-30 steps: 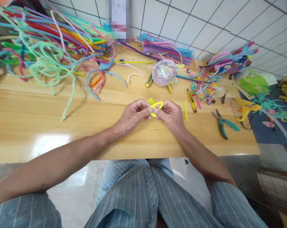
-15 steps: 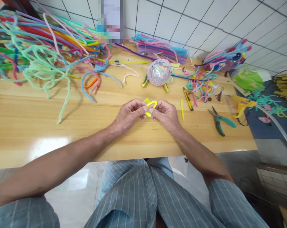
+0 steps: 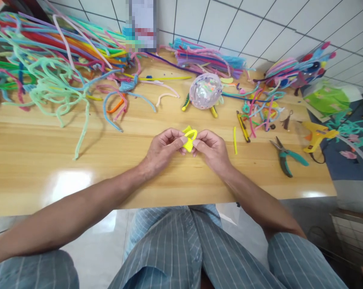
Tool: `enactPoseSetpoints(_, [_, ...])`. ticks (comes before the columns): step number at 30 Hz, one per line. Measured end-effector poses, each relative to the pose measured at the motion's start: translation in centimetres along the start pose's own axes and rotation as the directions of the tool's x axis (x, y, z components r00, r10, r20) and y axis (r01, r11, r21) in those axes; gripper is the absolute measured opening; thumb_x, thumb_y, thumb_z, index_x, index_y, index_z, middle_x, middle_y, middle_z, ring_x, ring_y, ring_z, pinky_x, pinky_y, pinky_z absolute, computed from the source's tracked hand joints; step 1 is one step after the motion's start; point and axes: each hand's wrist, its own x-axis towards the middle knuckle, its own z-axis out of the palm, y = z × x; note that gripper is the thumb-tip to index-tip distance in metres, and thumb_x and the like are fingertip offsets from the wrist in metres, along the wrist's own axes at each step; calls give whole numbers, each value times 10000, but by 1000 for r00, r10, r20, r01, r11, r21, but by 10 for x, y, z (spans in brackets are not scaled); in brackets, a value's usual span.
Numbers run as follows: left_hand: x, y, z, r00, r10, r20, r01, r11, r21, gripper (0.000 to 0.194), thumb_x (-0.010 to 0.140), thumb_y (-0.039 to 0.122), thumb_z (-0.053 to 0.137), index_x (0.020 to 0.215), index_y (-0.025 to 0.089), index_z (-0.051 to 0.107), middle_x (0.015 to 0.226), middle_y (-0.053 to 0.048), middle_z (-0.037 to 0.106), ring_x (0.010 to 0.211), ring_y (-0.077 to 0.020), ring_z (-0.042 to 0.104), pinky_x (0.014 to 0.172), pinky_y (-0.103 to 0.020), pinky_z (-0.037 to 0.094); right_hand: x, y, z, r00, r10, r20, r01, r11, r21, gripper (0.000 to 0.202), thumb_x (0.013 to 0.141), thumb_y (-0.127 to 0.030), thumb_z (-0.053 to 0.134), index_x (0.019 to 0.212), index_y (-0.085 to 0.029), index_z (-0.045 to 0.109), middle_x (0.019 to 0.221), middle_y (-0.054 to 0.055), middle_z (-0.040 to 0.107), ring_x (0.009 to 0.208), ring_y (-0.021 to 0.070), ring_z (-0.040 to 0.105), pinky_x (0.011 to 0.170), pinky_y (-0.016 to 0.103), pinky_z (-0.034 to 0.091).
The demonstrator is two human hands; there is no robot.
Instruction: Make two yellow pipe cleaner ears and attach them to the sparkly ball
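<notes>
Between my two hands, just above the wooden table, is a small yellow pipe-cleaner piece (image 3: 187, 146) with a bent loop at its top. My left hand (image 3: 168, 145) pinches its left side between thumb and fingers. On the other side my right hand (image 3: 210, 147) grips the right end of the loop, fingertips closed. The fingers hide part of the piece. A short straight yellow pipe cleaner (image 3: 235, 140) lies to the right of my right hand, with a yellow utility knife (image 3: 243, 127) just beyond it.
Pliers (image 3: 285, 155) and a yellow glue gun (image 3: 318, 136) lie at the right. A speckled clear dome (image 3: 205, 91) stands ahead of my hands. Pale green pipe cleaners (image 3: 53, 86) tangle at the left; a pink and blue bundle (image 3: 208, 59) rests by the tiled wall.
My hands have turned the yellow piece slightly, so more of its lower flat part shows. My right fingertips have shifted a little outward. The view has moved slightly left.
</notes>
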Motion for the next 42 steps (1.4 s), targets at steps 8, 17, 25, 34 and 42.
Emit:
enactPoseSetpoints(8, [-8, 5, 1, 998, -51, -28, 52, 997, 49, 403, 814, 509, 945, 906, 178, 733, 801, -20, 770, 665, -140, 698, 701, -277, 586, -3, 2, -2, 996, 84, 37, -86, 996, 39, 430, 810, -576, 927, 882, -225, 689, 781, -10, 710, 676, 136, 647, 617, 274, 570])
enactPoseSetpoints(17, [-16, 8, 2, 998, -48, -31, 52, 985, 164, 366, 881, 517, 887, 906, 178, 748, 819, -38, 776, 765, -161, 706, 779, -283, 579, -4, 1, -3, 996, 85, 26, -84, 995, -48, 381, 844, -553, 863, 909, -233, 667, 800, -20, 682, 665, 119, 581, 657, 264, 527])
enactPoseSetpoints(25, [-11, 1, -1, 998, 64, -25, -56, 971, 234, 365, 794, 482, 963, 900, 201, 755, 801, -1, 770, 717, -149, 715, 759, -289, 597, 0, 8, 1, 997, -59, 41, 64, 989, -132, 275, 895, -477, 762, 915, -232, 640, 773, -34, 645, 675, 125, 569, 634, 255, 472])
enactPoseSetpoints(34, [-2, -5, -4, 982, 187, -11, -179, 953, 245, 361, 777, 467, 977, 866, 211, 738, 803, 26, 752, 676, -136, 720, 739, -308, 620, 11, 21, 0, 987, -132, 93, 142, 985, -101, 327, 865, -512, 782, 923, -237, 614, 739, -48, 642, 634, 118, 594, 561, 232, 474])
enactPoseSetpoints(42, [1, -2, 0, 980, 196, 21, -195, 946, 261, 520, 712, 582, 983, 870, 186, 684, 751, 29, 722, 627, -120, 680, 687, -284, 571, 17, 17, 1, 988, -147, 55, 151, 985, -81, 330, 797, -494, 794, 847, -223, 612, 656, -60, 645, 547, 95, 550, 514, 216, 456])
